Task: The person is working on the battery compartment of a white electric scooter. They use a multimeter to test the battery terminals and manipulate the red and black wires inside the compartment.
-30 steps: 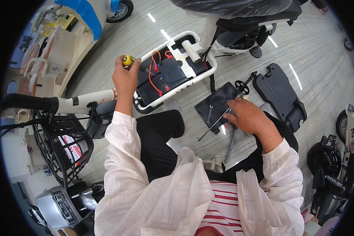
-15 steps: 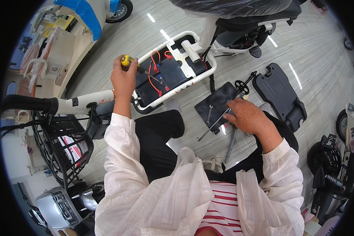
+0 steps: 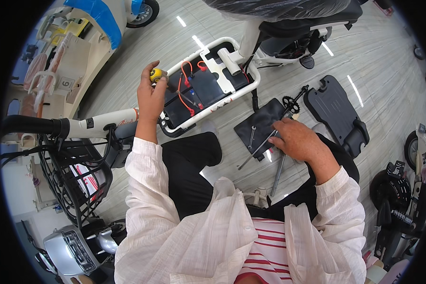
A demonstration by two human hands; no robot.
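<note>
Curled round the yellow handle of a screwdriver (image 3: pixel 156 74) is my left hand (image 3: pixel 150 102), its index finger raised above the handle's end. The dark shaft slants down to the right over a black battery pack (image 3: pixel 212 89), its tip near a red-capped terminal. Orange wires loop between terminals inside the white tubular frame (image 3: pixel 241 91) of an electric bike. Over my right knee, my right hand (image 3: pixel 298 139) has thumb and fingers bent about a thin metal rod (image 3: pixel 258 150). Its palm side is hidden. A wrench (image 3: pixel 252 137) lies beside the rod on a flat black pouch (image 3: pixel 258 121).
A black footboard cover (image 3: pixel 336 111) lies on the floor at right. Next to the pouch is a toothed crank (image 3: pixel 291 105). The wire-fitted handlebar (image 3: pixel 33 125) and basket (image 3: pixel 80 175) fill the left. A plastic-wrapped seat (image 3: pixel 288 9) overhangs the top; other scooters stand around.
My left hand has shifted slightly right, its index finger lifting and the yellow handle turning in its grasp. My right hand stays where it was.
</note>
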